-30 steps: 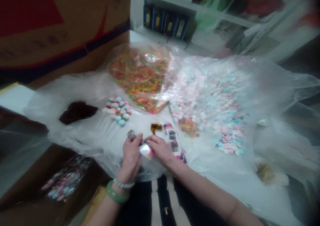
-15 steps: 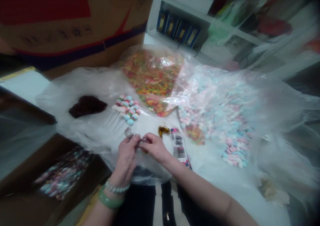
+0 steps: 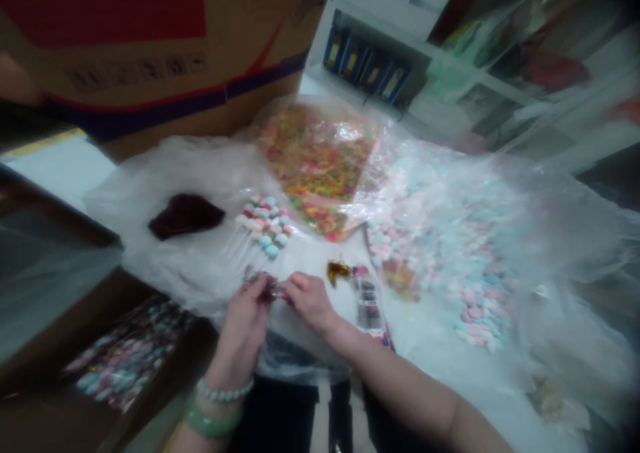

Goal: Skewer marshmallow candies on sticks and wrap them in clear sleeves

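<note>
Looking down past a large printed cardboard carton [image 3: 125,73], we see a clear plastic sheet [image 3: 150,173] holding a bag of orange-green gummy candies [image 3: 313,159] and a bag of pastel pink-blue candies [image 3: 450,239]. Nearer us lie a dark brown cloth [image 3: 186,216], a cluster of pastel candy lollipops [image 3: 265,226], a printed card strip [image 3: 369,303] and an amber wrapped sweet [image 3: 337,271]. Our left hand [image 3: 240,333] and right hand [image 3: 310,299] meet just above the sheet, their fingers in a narrow pinch on a small shiny wrapped piece [image 3: 267,289], too blurred to identify further.
</note>
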Available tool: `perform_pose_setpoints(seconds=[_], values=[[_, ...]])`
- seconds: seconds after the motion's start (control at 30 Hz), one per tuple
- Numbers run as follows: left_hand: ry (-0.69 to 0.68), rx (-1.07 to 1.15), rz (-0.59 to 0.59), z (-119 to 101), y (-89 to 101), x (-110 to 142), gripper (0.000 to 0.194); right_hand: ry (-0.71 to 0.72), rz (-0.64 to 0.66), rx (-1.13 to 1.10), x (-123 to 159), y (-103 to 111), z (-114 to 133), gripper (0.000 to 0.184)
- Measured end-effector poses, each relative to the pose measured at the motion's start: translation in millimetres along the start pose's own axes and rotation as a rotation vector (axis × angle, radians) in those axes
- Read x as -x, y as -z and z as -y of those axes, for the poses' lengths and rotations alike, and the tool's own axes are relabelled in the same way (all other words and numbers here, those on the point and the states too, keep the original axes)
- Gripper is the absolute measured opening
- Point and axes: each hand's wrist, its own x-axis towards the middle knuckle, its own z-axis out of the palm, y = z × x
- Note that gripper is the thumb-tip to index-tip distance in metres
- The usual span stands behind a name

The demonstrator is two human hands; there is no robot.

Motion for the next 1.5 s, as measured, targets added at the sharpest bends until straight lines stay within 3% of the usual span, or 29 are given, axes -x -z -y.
perform_pose_setpoints(seconds=[0.1, 0.17, 0.3, 0.37, 0.5, 0.67, 0.83, 0.93, 1.13, 1.27, 1.37, 1.5], values=[[-0.055, 0.022, -0.044, -10, 4.0, -7, 0.024, 0.172, 0.133, 0.098, 3, -5, -1, 0.031], [-0.085, -0.011, -0.071, -18, 5.5, -9, 0.026, 0.203, 0.196, 0.050, 1, -7, 0, 0.026], [-0.137, -0.091, -0.132, -33, 9.1, -5, 0.025, 0.017, 0.129, -0.018, -16, -7, 2, 0.020], [-0.165, -0.122, -0.156, -39, 11.9, -1, 0.025, 0.006, 0.123, 0.109, -27, -9, 5, 0.021], [-0.139, -0.152, -0.114, -45, 17.4, 5, 0.027, 0.181, 0.176, 0.431, -44, -20, 18, 0.029], [-0.069, -0.129, -0.082, -45, 20.2, 6, 0.028, 0.291, 0.263, 0.819, -59, -29, 37, 0.033], [-0.041, -0.075, -0.120, -46, 20.2, 5, 0.021, 0.523, 0.290, 0.951, -68, -28, 24, 0.022], [-0.042, -0.061, -0.127, -44, 22.0, 4, 0.017, 0.583, 0.203, 0.861, -61, -17, 3, 0.023], [0.021, 0.001, -0.068, -36, 26.0, 5, 0.010, 0.517, 0.046, 0.262, -14, 24, -20, 0.027], [0.141, 0.042, -0.006, -37, 20.6, 12, 0.011, 0.454, 0.042, 0.005, 39, 46, -12, 0.020], [0.120, 0.083, 0.061, -34, 13.3, 17, 0.012, 0.307, 0.042, -0.225, 73, 57, -6, 0.015], [0.232, 0.058, 0.176, -23, 5.3, 21, 0.017, 0.181, 0.130, -0.390, 93, 68, -6, 0.016]])
